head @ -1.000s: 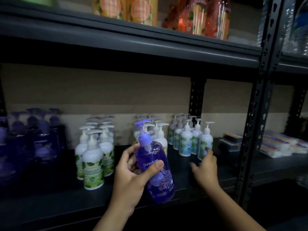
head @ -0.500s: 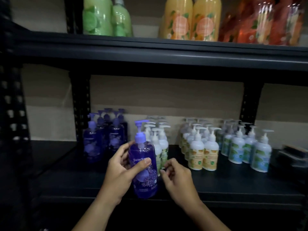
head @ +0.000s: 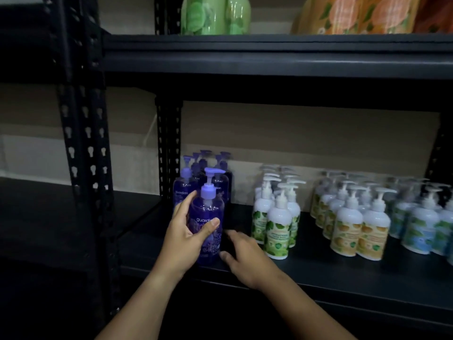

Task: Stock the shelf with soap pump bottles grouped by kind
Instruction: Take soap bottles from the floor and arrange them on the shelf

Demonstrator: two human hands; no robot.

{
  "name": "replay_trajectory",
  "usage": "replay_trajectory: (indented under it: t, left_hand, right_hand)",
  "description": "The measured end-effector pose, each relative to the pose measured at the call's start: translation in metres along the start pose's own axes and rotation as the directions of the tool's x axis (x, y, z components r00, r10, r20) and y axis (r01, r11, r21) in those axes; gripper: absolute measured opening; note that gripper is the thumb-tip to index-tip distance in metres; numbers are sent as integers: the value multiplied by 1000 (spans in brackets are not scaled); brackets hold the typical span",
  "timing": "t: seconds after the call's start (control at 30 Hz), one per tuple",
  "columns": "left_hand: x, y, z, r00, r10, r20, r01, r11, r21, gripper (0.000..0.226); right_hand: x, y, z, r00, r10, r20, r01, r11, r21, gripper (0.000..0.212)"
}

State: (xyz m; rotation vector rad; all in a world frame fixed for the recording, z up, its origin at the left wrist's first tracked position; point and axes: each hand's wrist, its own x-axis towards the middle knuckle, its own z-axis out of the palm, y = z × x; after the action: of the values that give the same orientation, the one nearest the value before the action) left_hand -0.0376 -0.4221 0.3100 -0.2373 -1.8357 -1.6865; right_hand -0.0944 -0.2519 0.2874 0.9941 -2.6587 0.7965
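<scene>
1. A purple bottle (head: 207,224) with a lilac pump stands upright at the front of the shelf (head: 318,273), its base at or just above the shelf surface; which of the two cannot be told.
2. The left hand (head: 185,238) grips it from the left side, thumb across the label by the word "guardian", fingers (head: 186,204) curled round the back.
3. The right hand (head: 247,256) lies low just right of the bottle's base, fingers loosely spread and pointing left; its thumb is close to the bottle's foot, but the blur hides whether it touches. It holds nothing.
4. Directly behind the held bottle stands a group of purple bottles (head: 213,177) of the same kind, against the left rear post (head: 169,153).
5. To the right, apart from the purple group, stands a cluster of white bottles with green labels (head: 278,217).
6. Further right is a cluster of white bottles with yellow labels (head: 360,224), in rows running toward the back.
7. At the right edge is a cluster of white bottles with blue-green labels (head: 421,224), partly cut off.
8. The upper shelf (head: 269,55) carries green bottles (head: 215,15) on the left and orange bottles (head: 355,15) on the right, only their lower parts in view.
9. A black perforated upright (head: 83,143) stands at the front left.
</scene>
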Motion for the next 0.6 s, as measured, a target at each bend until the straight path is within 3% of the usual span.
replay_trajectory:
  t: [0.2,0.4,0.6]
  left_hand:
    - [12,-16,-4,999,-49,-3,49,998,38,88]
    - [25,-29,-2,998,-58,-14,60,976,209,100]
    - [33,-38,8,993,63,-100,-27,946,323,84]
  right_hand:
    - [16,2,6,990,53,133,-37,992,-120,29]
    - [28,5,7,983,76,169,-57,991,-118,32]
    - [43,10,12,978,134,162,-116,987,-113,40]
